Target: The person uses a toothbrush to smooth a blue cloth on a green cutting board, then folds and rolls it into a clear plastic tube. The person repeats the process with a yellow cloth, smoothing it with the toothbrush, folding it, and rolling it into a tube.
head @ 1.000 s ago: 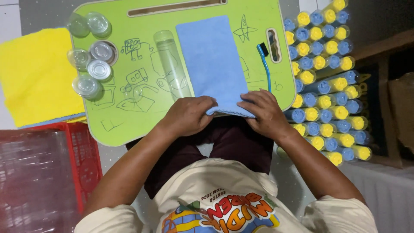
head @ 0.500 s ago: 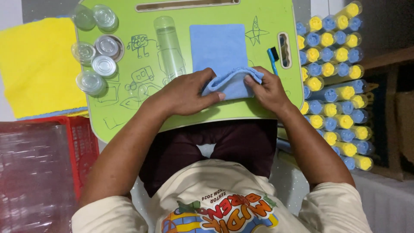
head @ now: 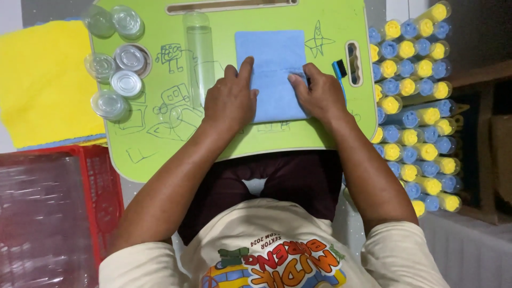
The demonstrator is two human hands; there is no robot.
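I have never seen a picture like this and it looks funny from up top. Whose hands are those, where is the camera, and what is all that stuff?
The camera sits on a person's head and looks straight down, so you see their own arms and lap. The left hand and the right hand both press flat on a folded blue cloth. Neither hand grips anything. The cloth lies on a small green lap table with doodles drawn on it. Beside the left hand lies a clear plastic tube, and farther left sit several clear round lids. A blue brush lies by the right hand. Off the table are a yellow cloth, a red basket, and a stack of tubes with blue and yellow caps.
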